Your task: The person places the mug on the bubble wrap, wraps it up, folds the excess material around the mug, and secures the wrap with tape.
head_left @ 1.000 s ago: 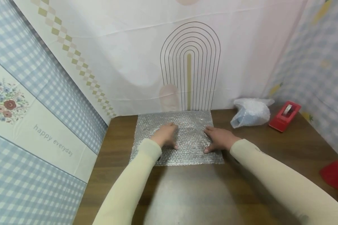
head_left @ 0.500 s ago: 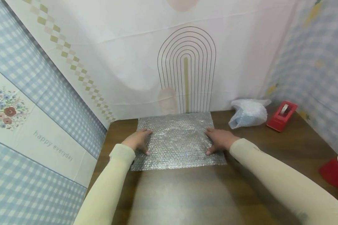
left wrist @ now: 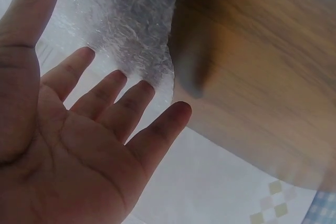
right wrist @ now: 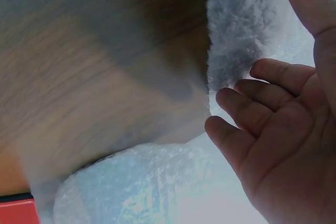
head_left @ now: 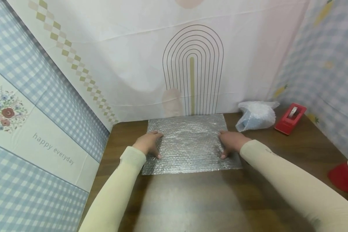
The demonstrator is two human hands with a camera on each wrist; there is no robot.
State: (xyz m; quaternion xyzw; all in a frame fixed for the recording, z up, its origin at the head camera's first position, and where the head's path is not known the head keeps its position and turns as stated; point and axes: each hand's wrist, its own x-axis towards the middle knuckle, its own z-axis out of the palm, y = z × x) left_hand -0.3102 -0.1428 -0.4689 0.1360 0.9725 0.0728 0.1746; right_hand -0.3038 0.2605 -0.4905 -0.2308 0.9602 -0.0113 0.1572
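Observation:
A flat sheet of bubble wrap (head_left: 191,145) lies on the wooden table against the back wall. My left hand (head_left: 148,143) rests on its left side, fingers spread and nearly straight. On the right side lies my right hand (head_left: 232,141), its fingers slightly bent and thumb apart. In the left wrist view the fingertips of the left hand (left wrist: 105,135) meet the bubble wrap (left wrist: 121,19) near its edge. The right wrist view has the right hand (right wrist: 283,119) with fingertips at the opposite edge of the bubble wrap (right wrist: 236,30). Neither hand grips anything.
A bubble-wrapped bundle (head_left: 258,116) sits at the back right, with a red tape dispenser (head_left: 291,119) beside it. A red mug (head_left: 343,177) stands near the right edge. Patterned cloth (head_left: 133,64) hangs behind the table and along both sides.
My left hand has moved left from the middle of the sheet to its left side. Since half a second ago, both hands and the bubble wrap have shifted slightly right.

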